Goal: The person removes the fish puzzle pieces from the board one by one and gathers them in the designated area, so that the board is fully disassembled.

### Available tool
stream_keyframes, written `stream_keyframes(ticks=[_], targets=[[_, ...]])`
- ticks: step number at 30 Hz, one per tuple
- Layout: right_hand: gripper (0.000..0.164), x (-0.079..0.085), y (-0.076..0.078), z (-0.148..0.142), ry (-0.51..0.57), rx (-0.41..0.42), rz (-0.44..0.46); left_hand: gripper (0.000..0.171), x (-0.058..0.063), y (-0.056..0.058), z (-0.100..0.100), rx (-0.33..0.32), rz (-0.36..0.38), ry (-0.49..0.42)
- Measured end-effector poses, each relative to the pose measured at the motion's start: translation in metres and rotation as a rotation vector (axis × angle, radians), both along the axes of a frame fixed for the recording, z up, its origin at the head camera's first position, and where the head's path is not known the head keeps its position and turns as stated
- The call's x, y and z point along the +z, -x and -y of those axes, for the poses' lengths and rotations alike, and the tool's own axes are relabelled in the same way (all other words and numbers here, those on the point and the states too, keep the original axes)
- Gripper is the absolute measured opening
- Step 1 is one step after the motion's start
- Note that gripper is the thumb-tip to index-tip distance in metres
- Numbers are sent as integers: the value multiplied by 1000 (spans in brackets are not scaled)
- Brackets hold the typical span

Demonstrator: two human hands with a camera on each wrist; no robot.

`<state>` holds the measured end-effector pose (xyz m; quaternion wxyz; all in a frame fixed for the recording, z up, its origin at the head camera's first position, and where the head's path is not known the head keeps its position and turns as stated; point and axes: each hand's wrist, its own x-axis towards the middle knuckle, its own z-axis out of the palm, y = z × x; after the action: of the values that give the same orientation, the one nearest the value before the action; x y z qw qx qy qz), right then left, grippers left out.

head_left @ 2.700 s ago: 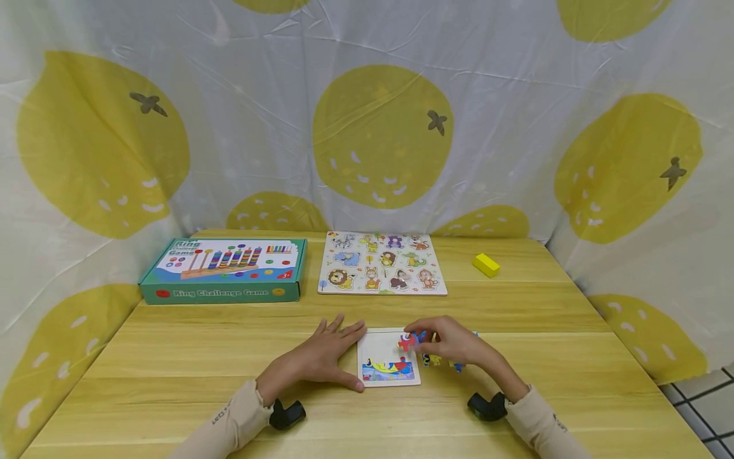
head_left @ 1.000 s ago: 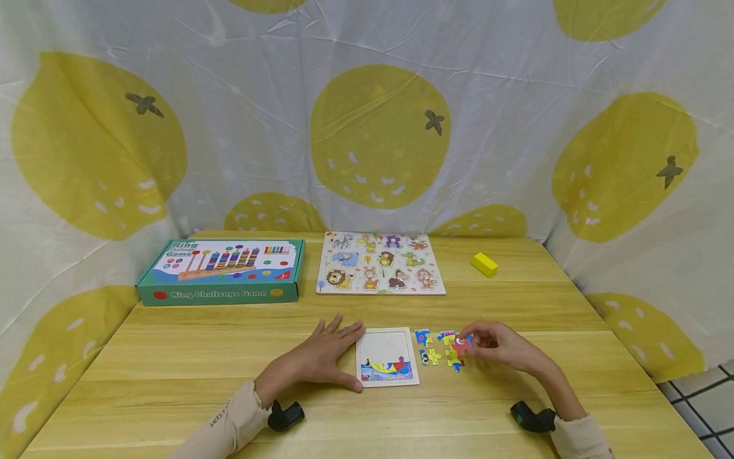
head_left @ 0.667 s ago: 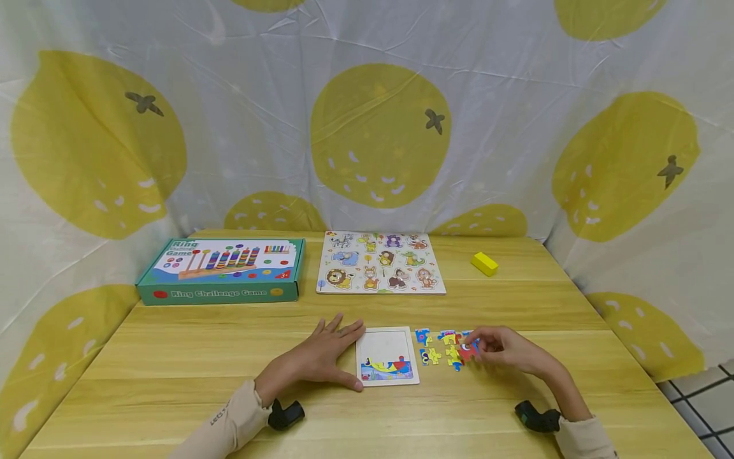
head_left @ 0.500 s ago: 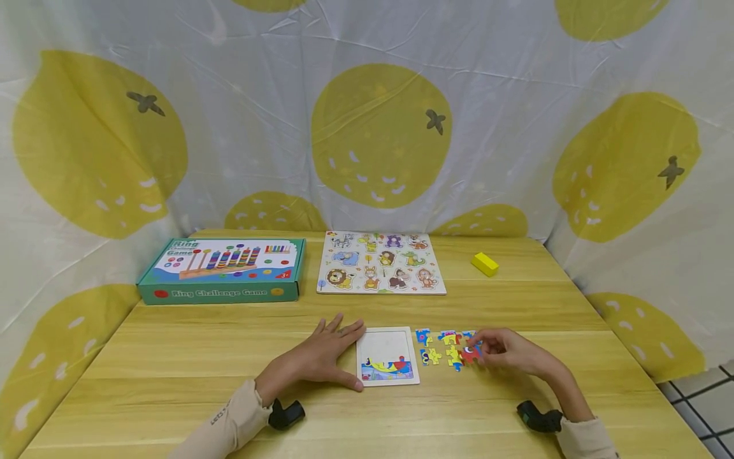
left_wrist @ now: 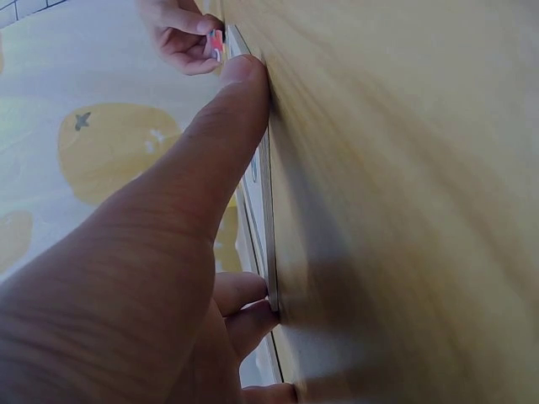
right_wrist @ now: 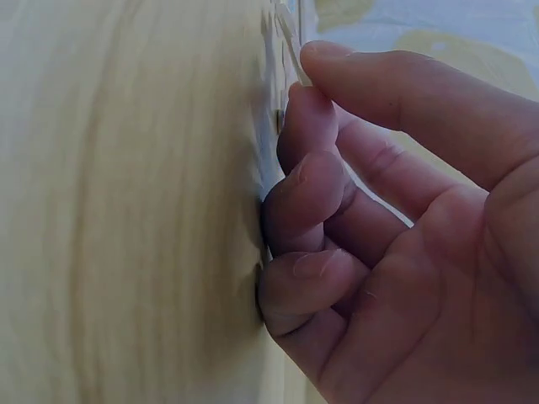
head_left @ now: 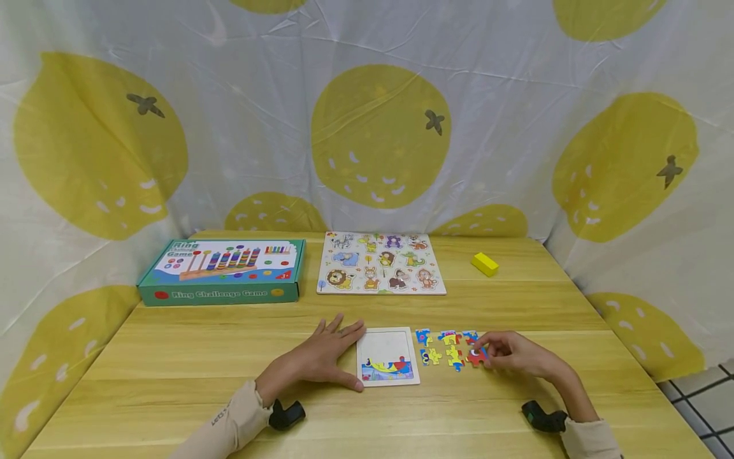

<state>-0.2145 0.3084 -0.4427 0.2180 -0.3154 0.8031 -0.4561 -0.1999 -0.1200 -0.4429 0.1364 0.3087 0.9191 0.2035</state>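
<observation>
My left hand (head_left: 312, 357) lies with fingers spread at the left side of a small jigsaw tray (head_left: 385, 344), its thumb and fingertips at the frame's edge. Along the tray's bottom, a strip of joined picture pieces (head_left: 387, 368) shows blue, yellow and red. To the right of the tray, my right hand (head_left: 516, 352) pinches a red puzzle piece (head_left: 474, 357) between thumb and index finger, low at the table. The right wrist view shows only this piece's thin edge (right_wrist: 293, 46), and the other fingers are curled. Several loose puzzle pieces (head_left: 453, 358) lie between tray and right hand.
Behind the tray lies an animal puzzle board (head_left: 381, 271). A green ring game box (head_left: 220, 271) stands at the back left, and a yellow block (head_left: 485, 264) at the back right. A lemon-print curtain (head_left: 487, 146) hangs behind the wooden table (head_left: 367, 424).
My right hand has carried the red puzzle piece from over the tray to the right end of the loose pieces, lowered it and shifted it slightly further right. The left hand stays put.
</observation>
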Motion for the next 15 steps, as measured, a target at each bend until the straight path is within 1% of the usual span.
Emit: stream_keyframes(ticks=[5, 15], targets=[[24, -3, 1, 1, 20, 17, 0, 107, 0, -1, 0, -1, -1, -7], [26, -3, 1, 0, 21, 14, 9, 107, 0, -1, 0, 5, 1, -5]])
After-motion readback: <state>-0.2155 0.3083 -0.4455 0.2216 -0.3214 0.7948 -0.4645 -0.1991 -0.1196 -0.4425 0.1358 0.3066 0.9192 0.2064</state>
